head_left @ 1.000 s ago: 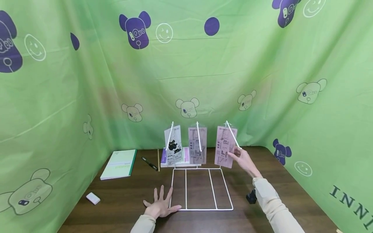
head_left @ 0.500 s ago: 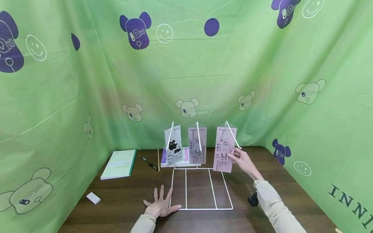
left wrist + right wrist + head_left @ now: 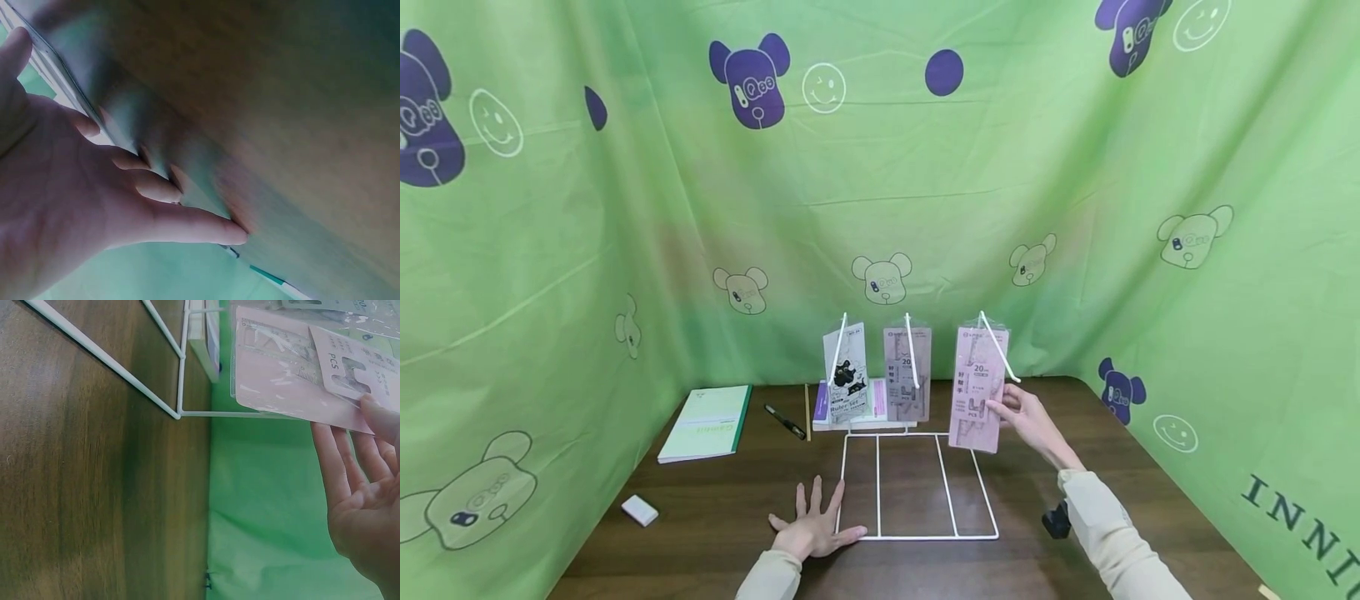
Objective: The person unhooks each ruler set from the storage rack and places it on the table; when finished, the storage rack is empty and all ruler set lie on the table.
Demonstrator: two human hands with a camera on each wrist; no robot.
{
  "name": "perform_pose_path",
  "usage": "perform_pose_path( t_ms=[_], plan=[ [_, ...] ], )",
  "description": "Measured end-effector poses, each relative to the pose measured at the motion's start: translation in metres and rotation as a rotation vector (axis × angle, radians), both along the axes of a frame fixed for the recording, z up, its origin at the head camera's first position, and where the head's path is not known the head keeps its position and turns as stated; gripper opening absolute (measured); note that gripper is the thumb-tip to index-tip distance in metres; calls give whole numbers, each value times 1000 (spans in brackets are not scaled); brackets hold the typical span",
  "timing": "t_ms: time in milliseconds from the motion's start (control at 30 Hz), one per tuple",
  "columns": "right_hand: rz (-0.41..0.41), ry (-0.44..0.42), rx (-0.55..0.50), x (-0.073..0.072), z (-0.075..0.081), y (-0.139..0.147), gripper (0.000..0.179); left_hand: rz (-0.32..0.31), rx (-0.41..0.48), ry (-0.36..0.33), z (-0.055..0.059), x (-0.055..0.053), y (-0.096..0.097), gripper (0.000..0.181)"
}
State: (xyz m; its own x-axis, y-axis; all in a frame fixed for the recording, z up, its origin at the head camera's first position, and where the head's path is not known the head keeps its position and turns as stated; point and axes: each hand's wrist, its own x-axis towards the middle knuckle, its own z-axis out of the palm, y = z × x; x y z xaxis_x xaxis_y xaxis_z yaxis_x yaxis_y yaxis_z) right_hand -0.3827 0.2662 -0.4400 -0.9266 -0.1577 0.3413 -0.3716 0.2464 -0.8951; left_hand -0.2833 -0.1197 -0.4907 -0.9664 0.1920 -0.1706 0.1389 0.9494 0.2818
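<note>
My right hand (image 3: 1030,421) pinches the right edge of a pink ruler set packet (image 3: 976,392), thumb in front and fingers behind. The packet's top is at the right hook of a white wire display rack (image 3: 925,537), and its lower end tilts out toward me. In the right wrist view, clear rulers show through the packet's plastic (image 3: 275,344). A second pink packet (image 3: 907,367) hangs on the middle hook, and a white ruler set (image 3: 847,375) with black cartoon figures on the left one. My left hand (image 3: 812,529) is spread flat, its thumb over the rack's front left corner.
Behind the rack lies a white and purple book or box (image 3: 880,400). To the left are a pencil (image 3: 808,412), a black pen (image 3: 786,422), a green notebook (image 3: 706,422) and a white eraser (image 3: 640,510). Green printed cloth (image 3: 880,192) encloses the brown table (image 3: 715,517).
My right hand has drawn the pink packet's lower end toward me and slightly down, so it tilts out further from the rack. The left hand has stayed put.
</note>
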Motion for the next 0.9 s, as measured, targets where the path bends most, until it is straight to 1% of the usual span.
perform_pose_path(
  t_ms=[200, 400, 500, 567, 633, 700, 733, 767, 800, 900],
  plan=[
    [7, -23, -5, 2, -2, 0, 41, 2, 6, -3, -1, 2, -1, 86],
    [24, -29, -11, 7, 1, -1, 42, -5, 6, 3, 1, 0, 0, 86],
    [28, -28, -5, 10, 3, -1, 41, -2, 8, -8, 0, -1, 0, 87],
    [31, -25, 4, 12, 4, 0, 41, 2, 8, -14, -3, -3, -1, 91],
    [41, -23, 14, 14, 4, 0, 41, 3, 13, -9, -10, -5, -2, 95],
    [48, -20, 18, 16, 4, 1, 42, 6, 13, -13, -11, -6, -3, 96],
    [53, -19, 20, 17, 5, 1, 42, 5, 18, -3, -15, -8, -3, 97],
    [57, -21, 25, 21, 8, 0, 41, 6, 22, 3, -19, -9, -4, 98],
    [63, -22, 28, 24, 12, -2, 40, 6, 26, 7, -20, -10, -4, 98],
    [73, -28, 23, 29, 16, -2, 37, 7, 19, -3, -20, -12, -4, 98]
  ],
)
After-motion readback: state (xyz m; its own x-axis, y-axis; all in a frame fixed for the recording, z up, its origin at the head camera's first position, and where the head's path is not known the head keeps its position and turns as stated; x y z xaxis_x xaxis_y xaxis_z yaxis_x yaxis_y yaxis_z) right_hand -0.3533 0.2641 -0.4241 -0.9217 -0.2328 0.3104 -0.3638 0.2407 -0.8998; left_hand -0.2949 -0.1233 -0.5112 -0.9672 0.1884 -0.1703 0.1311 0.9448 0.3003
